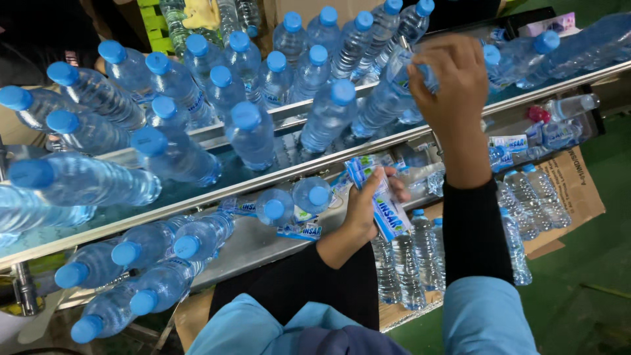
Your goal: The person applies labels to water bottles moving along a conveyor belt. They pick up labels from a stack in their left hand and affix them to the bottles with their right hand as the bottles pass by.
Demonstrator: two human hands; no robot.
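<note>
Dozens of blue-capped bottles (250,131) crowd the steel conveyor (217,190) in front of me, most leaning against each other rather than standing straight. My right hand (450,89) is up at the far right of the line, fingers closed around one clear bottle (394,85) tilted among its neighbours. My left hand (368,207) sits nearer, just below the conveyor's rail, fingers clamped on a stack of blue-and-white labels (388,210) fanned against my palm. More bottles (164,263) lie on their sides on the near left ledge, and another batch (420,256) rests on cardboard (578,190) near the floor to the right. A few loose labels (299,230) lie on the ledge between two capped bottles. As I judge it, the risk is in the crowding: pulling my bottle out at an angle could knock the leaning ones beside it and send them over the rail. The label stack, pinched at one end only, could also slip and scatter.
</note>
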